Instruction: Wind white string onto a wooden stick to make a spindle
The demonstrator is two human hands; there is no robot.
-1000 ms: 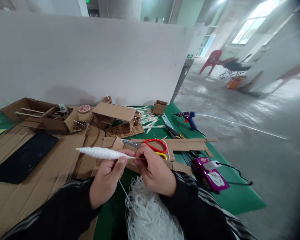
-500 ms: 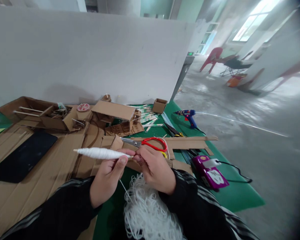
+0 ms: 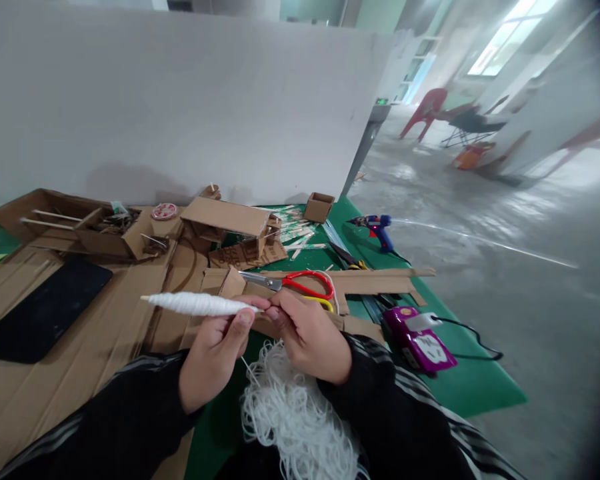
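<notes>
A spindle wound with white string (image 3: 195,304) lies nearly level in front of me, its bare stick tip pointing left. My left hand (image 3: 217,353) grips its right part between thumb and fingers. My right hand (image 3: 307,333) pinches the spindle's thin right end, fingertips close to those of my left hand. From my left hand a strand runs down to a loose heap of white string (image 3: 295,420) below my hands. Scissors with red handles (image 3: 310,283) lie just beyond my right hand.
Cardboard boxes (image 3: 225,217) and thin sticks (image 3: 297,230) stand farther back. A blue glue gun (image 3: 380,230) and a purple device with a cable (image 3: 420,339) are on the right. A black tablet-like slab (image 3: 45,310) lies left on cardboard.
The spindle's left tip has shifted slightly left. The string heap has moved a little left and changed shape. Both hands keep nearly the same grip, and the view has shifted slightly.
</notes>
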